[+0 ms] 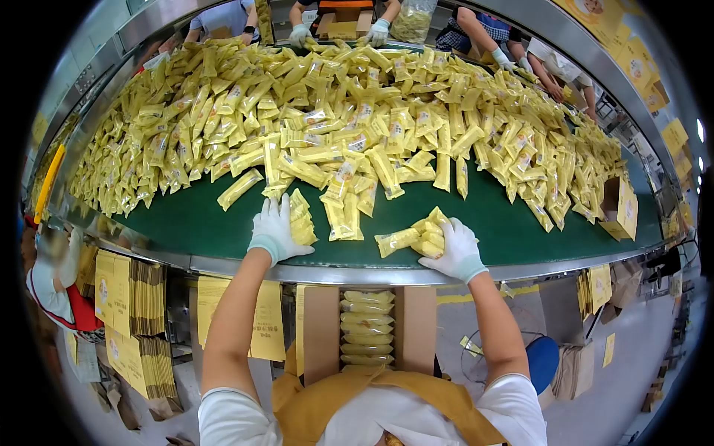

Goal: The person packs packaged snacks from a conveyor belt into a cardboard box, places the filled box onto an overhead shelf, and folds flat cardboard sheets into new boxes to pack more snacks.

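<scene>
Bunched packets: We saw several yellow packets gathered on the right over the green tabletop, just inside its near metal rim. The leftmost had its long axis nearly crosswise, one end pointing left; others beside it ran more steeply, away from the body.
Right glove: The gloved right hand had its grip curled around that bunch, fingers behind and thumb on the near side, probably so that the slick wrappers stayed together.
Left packets: Further packets lay against the left hand, long axis running away from the body, far end tipped slightly left.
Left glove: This grip was only partly closed, fingers pointing away and thumb spread along the packets' near end; we could not tell whether it held or merely steadied them.
Loose packets: Between and beyond the hands we noticed a small cluster, its nearest packets pointing toward the body.
Carton: Below the rim stood an open carton, flaps spread left and right, presumably to leave its mouth clear.
Carton row: Inside, a row of packets lay crosswise, one behind another, an arrangement that seemed to suit the narrow opening.
Heap: Farther out we saw a broad heap, its packets pointing every way.
Far edge: Co-workers' gloved hands were beside it.
</scene>
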Available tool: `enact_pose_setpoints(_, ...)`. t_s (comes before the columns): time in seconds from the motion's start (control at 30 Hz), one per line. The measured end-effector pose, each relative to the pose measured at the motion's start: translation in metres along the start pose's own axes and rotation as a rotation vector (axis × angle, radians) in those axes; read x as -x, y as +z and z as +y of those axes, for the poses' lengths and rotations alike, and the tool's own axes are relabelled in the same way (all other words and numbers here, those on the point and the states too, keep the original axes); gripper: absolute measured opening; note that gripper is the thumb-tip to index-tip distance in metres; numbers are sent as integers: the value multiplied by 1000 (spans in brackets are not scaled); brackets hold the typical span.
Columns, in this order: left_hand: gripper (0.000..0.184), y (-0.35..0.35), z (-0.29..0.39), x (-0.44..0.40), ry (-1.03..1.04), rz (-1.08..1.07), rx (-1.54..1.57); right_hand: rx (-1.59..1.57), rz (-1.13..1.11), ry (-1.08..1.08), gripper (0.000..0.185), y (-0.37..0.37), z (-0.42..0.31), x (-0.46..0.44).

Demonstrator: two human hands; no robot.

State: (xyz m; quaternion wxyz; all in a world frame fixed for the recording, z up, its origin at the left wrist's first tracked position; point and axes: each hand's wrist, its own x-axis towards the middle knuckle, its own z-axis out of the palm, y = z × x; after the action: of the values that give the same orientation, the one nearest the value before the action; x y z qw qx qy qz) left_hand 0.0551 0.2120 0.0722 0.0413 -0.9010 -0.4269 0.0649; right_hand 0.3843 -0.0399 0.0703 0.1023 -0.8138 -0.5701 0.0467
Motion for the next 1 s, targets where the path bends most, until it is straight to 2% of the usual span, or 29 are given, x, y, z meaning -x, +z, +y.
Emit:
enact_pose_setpoints(0.1, 137, -18, 0, -2, -19, -191, 145, -11, -33, 32, 84, -3, 4, -3)
enact_pose_setpoints(0.13, 136, -18, 1, -1, -16, -162, 138, -38, -5, 97, 84, -5, 7, -4)
enact_pose_setpoints(0.23, 134, -11, 0, 6, -18, -85, 134, 164, 43, 184, 83, -27, 13, -1)
enact_pose_setpoints(0.27, 133, -10, 0, 7, -18, -63, 139, 254, -43, 240, 83, -37, 11, 2)
enact_pose_setpoints(0.37, 130, -5, 2, 7, -30, -65, 127, 244, -89, 304, 85, -7, 38, 15)
enact_pose_setpoints(0.53, 127, -9, 1, 9, -41, -20, 201, 141, -151, 296, 86, -22, 40, 12)
enact_pose_setpoints(0.6, 126, -11, -7, 18, -60, 45, 326, -37, 37, 227, 86, -31, 29, 26)
enact_pose_setpoints(0.7, 116, 25, -33, 35, -105, 428, 902, -211, 289, 2, 86, -58, -6, 57)
enact_pose_setpoints(0.73, 120, 40, -40, 38, -59, 516, 1239, -265, 289, -88, 83, -76, -27, 67)
enact_pose_setpoints(0.77, 108, 10, -27, 58, 0, 478, 1570, -229, 262, -184, 77, -94, -49, 77)
enact_pose_setpoints(0.83, 100, -9, -17, 93, 77, 300, 1820, -113, 123, -335, 70, -121, -99, 89)
enact_pose_setpoints(0.9, 92, -31, 9, 122, 344, 105, 2008, 117, -83, -503, 64, -119, -134, 98)
enact_pose_setpoints(0.93, 93, -48, 28, 130, 120, -95, 2164, 208, -257, -534, 60, -102, -148, 99)
enact_pose_setpoints(1.0, 96, -67, 60, 139, 12, -239, 2233, 441, -421, -636, 54, -73, -173, 104)
